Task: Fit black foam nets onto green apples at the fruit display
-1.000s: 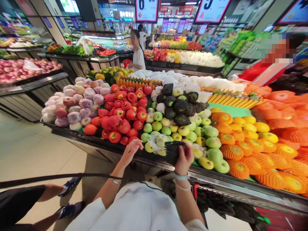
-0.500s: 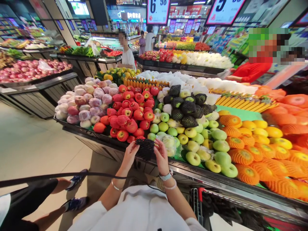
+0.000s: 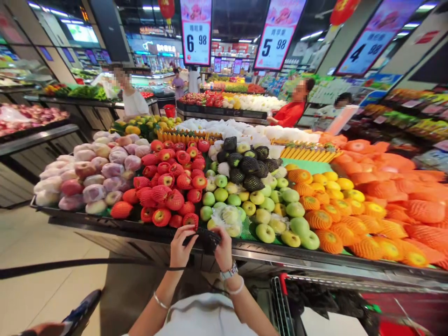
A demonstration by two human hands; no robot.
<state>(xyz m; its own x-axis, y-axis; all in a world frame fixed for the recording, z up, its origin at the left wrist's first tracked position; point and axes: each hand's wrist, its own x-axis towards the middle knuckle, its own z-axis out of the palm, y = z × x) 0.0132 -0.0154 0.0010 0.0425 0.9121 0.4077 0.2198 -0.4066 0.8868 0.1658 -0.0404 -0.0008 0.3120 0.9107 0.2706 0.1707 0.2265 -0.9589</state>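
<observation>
Low over the front edge of the fruit stand, a black foam net (image 3: 206,240) is stretched between my two hands. My left hand (image 3: 182,248) pinches its left end between thumb and fingers. The other end is gripped by my right hand (image 3: 223,249), fingers curled round it. Whether a fruit sits inside the net cannot be made out. Just beyond lie red apples in red nets (image 3: 171,179) and green apples (image 3: 264,231). A plastic-wrapped pale green fruit (image 3: 227,218) is close to my right hand. Farther back, fruits in black nets (image 3: 248,165) are heaped on the green apples.
Pale wrapped fruits (image 3: 101,163) fill the stand's left end; orange-netted fruits (image 3: 336,219) fill the right. A shopping cart (image 3: 285,298) with black bags stands below on my right. At lower left is another person's shoe (image 3: 82,308). A person in red (image 3: 289,114) stands behind the stand.
The view has tilted up and turned right, showing more of the price screens. The black net looks narrower and more stretched between my hands; both hands still hold it.
</observation>
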